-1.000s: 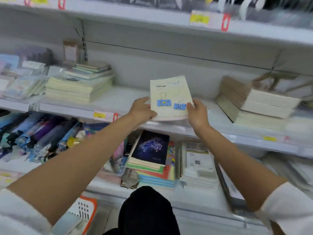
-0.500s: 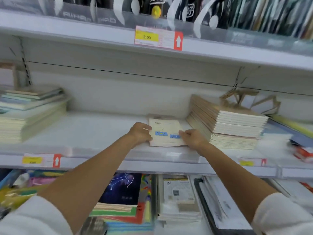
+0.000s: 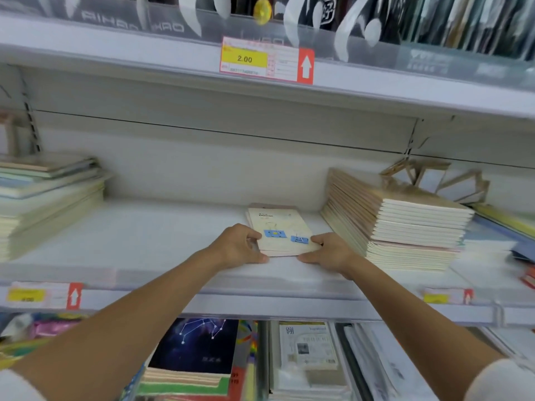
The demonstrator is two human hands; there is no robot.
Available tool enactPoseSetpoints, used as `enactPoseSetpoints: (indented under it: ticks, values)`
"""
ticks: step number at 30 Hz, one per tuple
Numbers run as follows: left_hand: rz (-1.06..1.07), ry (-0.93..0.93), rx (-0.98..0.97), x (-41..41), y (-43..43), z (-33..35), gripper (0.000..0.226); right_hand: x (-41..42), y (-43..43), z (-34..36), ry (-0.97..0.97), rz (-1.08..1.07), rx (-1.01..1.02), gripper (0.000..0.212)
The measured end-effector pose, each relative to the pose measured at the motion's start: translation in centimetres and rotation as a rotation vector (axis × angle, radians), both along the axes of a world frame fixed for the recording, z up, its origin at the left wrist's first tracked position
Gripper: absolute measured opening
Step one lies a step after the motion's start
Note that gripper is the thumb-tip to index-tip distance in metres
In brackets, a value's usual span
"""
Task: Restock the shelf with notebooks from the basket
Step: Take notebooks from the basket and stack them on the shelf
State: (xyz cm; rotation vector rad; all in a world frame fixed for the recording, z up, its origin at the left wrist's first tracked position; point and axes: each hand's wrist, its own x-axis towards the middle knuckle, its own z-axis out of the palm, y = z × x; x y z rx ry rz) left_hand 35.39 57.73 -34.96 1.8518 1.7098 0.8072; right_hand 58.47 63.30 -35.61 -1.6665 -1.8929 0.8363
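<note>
Lying flat now on the white shelf (image 3: 144, 235), the small pile of notebooks (image 3: 282, 230) sits just left of the tall stack (image 3: 405, 221), near it but not touching. One second ago the person held this pile up in the air in front of the shelf; half a second ago it was already down, and it has hardly moved since.

The left hand (image 3: 240, 246) holds the pile's left near corner, with fingers curled over the edge and the thumb stretched along the front. The right hand (image 3: 330, 251) holds the right near corner in the same way, on the side toward the tall stack.

The top cover is matte cream paper, rectangular, with two blue binder clips printed on it and the word ENGLISH. A pinkish cover shows from under it at the back. The tall stack has brown kraft covers and cream page edges in thin, even layers. Above and left of it hangs a glossy price tag (image 3: 266, 60), yellow with a red arrow.
</note>
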Motion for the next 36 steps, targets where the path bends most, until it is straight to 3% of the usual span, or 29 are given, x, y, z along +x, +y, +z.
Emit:
enactPoseSetpoints:
  ticks: [4,12,18,21,23,25,27,29,32,36]
  values:
    - [0.063,-0.070,0.055,-0.7,1.9,-0.6,0.048,-0.6,0.9,-0.3,0.033,-0.043,0.075,0.072]
    - [0.097,-0.121,0.056,-2.1,5.4,-1.9,0.036,-1.0,2.5,-0.7,-0.032,-0.067,0.194,0.048]
    - [0.019,-0.001,-0.062,-2.2,5.4,-1.6,0.051,-1.2,3.1,-0.9,-0.138,-0.045,0.129,0.056]
    - [-0.058,-0.171,-0.178,-2.0,4.0,-0.3,0.066,-1.1,2.8,-0.9,-0.174,-0.012,0.055,0.067]
    - [-0.002,-0.312,-0.180,-2.1,2.6,0.8,0.059,-1.6,2.0,-0.4,-0.212,-0.002,0.066,0.073]
    - [0.071,-0.385,-0.112,-2.3,1.0,1.5,0.035,-2.7,0.8,0.4,-0.241,0.003,0.162,0.076]
    - [0.132,-0.331,0.005,-3.2,-0.7,2.0,0.009,-4.7,-1.0,1.2,-0.305,0.046,0.284,0.064]
    - [0.158,-0.299,0.086,-4.6,-3.0,2.5,0.016,-7.2,-3.1,1.9,-0.325,0.133,0.419,0.051]
    - [0.239,-0.275,0.141,-7.5,-7.8,3.0,0.028,-12.0,-7.6,2.8,-0.167,0.268,0.608,0.032]
    - [0.357,-0.116,0.128,-13.4,-16.0,2.0,0.029,-18.4,-14.5,2.8,-0.018,0.418,0.667,0.015]
